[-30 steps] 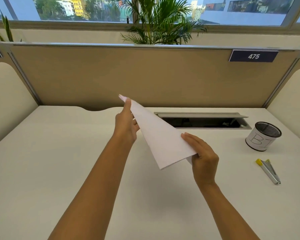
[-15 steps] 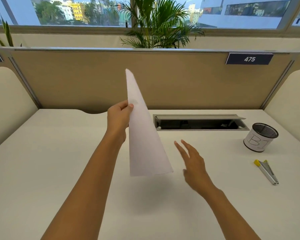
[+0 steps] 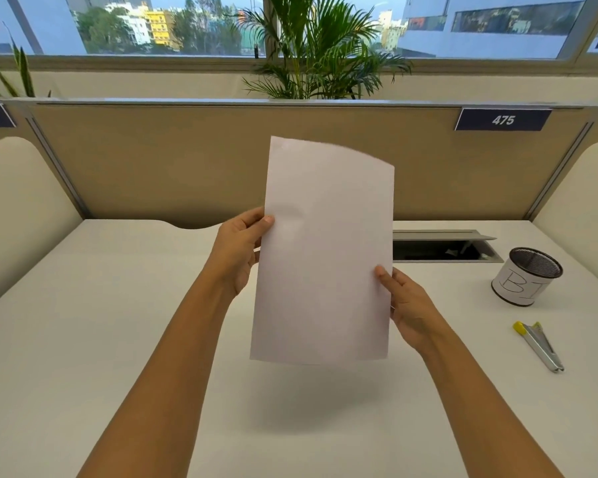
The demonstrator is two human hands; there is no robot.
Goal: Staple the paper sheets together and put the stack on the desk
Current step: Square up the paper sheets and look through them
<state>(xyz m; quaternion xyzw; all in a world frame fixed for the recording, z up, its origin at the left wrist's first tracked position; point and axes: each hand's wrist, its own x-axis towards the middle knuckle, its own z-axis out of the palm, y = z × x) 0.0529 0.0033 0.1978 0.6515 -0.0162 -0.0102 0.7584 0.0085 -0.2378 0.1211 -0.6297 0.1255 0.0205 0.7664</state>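
Observation:
The white paper sheets are held upright in the air above the white desk, their face turned toward me. My left hand pinches the left edge about halfway up, thumb on the front. My right hand grips the right edge lower down, thumb on the front. A silver stapler with a yellow tip lies flat on the desk to the right, apart from both hands.
A mesh pen cup with a white label stands at the right, behind the stapler. An open cable tray slot runs along the back of the desk. Beige partitions enclose the desk at the back and sides.
The sheets have turned from edge-on to face-on and upright. My right hand, which had let go half a second ago, has taken hold of the right edge again.

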